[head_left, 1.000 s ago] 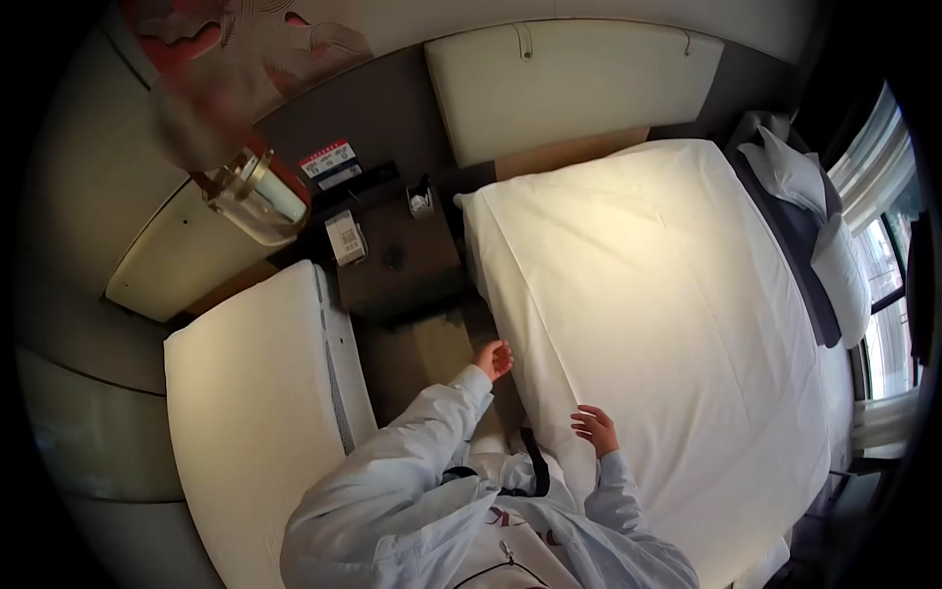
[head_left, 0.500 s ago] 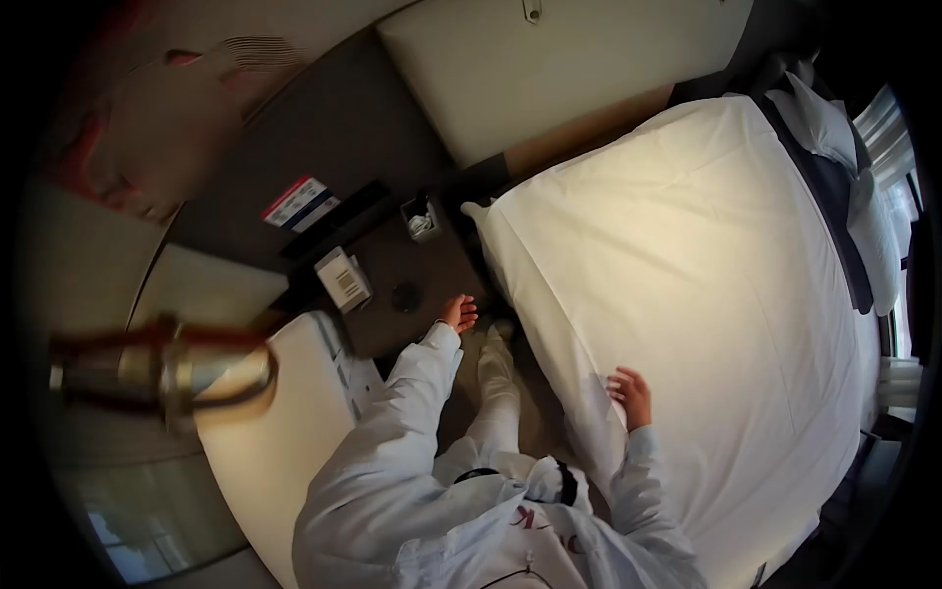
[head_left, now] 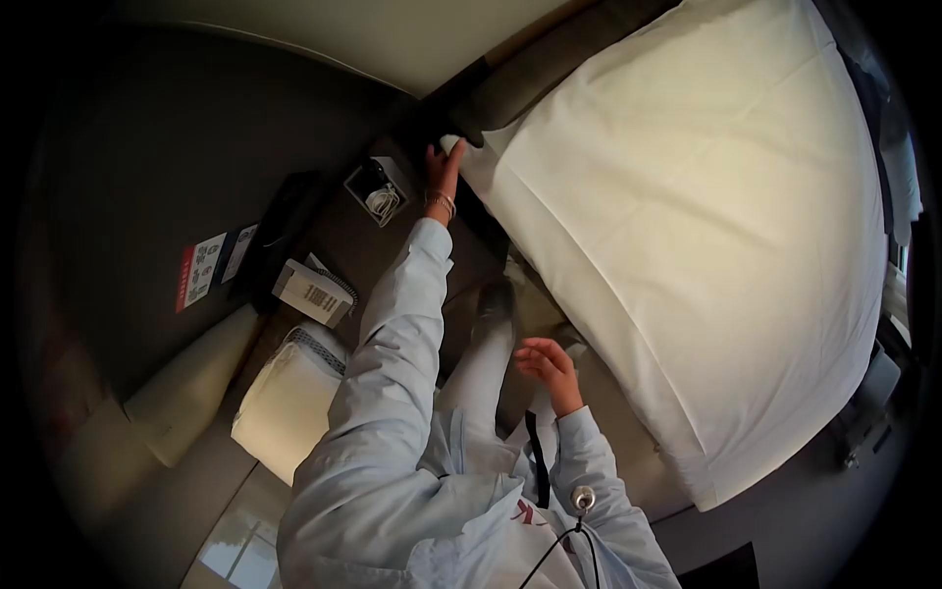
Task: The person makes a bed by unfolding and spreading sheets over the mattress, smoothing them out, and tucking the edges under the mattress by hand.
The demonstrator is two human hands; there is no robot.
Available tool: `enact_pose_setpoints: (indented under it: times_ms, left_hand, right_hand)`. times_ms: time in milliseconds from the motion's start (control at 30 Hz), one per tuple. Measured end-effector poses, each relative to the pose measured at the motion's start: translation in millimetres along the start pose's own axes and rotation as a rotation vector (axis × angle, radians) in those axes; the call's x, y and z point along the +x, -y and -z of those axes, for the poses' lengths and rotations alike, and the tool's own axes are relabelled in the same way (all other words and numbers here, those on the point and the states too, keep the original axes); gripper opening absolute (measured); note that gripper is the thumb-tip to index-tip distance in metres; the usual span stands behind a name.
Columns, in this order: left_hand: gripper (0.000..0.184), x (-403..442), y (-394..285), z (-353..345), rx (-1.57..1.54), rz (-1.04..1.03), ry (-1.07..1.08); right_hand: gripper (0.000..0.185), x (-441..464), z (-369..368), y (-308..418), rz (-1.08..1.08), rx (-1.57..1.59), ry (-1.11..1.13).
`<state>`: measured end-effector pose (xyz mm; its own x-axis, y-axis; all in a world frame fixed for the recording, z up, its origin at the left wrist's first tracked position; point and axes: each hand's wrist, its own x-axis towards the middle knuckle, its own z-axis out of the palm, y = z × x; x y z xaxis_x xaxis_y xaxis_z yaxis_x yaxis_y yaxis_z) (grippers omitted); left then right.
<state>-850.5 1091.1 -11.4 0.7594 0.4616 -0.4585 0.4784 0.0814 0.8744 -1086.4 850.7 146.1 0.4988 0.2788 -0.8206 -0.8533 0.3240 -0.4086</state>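
A: There's your left hand, stretched far forward, its fingertips right at the sheet's corner beside the headboard!

B: But are you gripping it? I can't tell whether those fingers are closed on cloth or only touching. Good handling here asks for a firm pinch on the fold, with an even, low pull so the corner doesn't bunch.

A: And your right hand, much nearer your body: fingers loosely curled, half open, nothing visible in them. It's apart from the cloth, so flattening that palm on the side edge would steady the drape.

B: Now the white sheet: it spreads to the right of your left hand, and ahead and to the right of your right hand, with soft creases across its top.

A: Just left of your left hand, the box of cords sits on the nightstand. Mind your sleeve over that surface, because the notepad lies beside your left forearm!
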Motion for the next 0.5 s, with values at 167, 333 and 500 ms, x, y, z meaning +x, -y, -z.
enact_pose_setpoints:
  times_ms: [167, 333, 500]
  left_hand:
    - [0.053, 44.4, 33.1, 1.8, 0.48, 0.05, 0.235]
    - [0.032, 30.7, 37.2, 10.1, 0.387, -0.26, 0.251]
    - [0.023, -38.4, -14.3, 19.0, 0.041, -0.354, -0.073]
  right_hand:
    - [0.022, 28.1, 3.8, 17.8, 0.079, -0.023, -0.124]
    - [0.022, 40.1, 5.3, 50.6, 0.154, 0.047, -0.292]
    - [0.022, 45.7, -10.0, 61.4, 0.172, 0.03, -0.289]
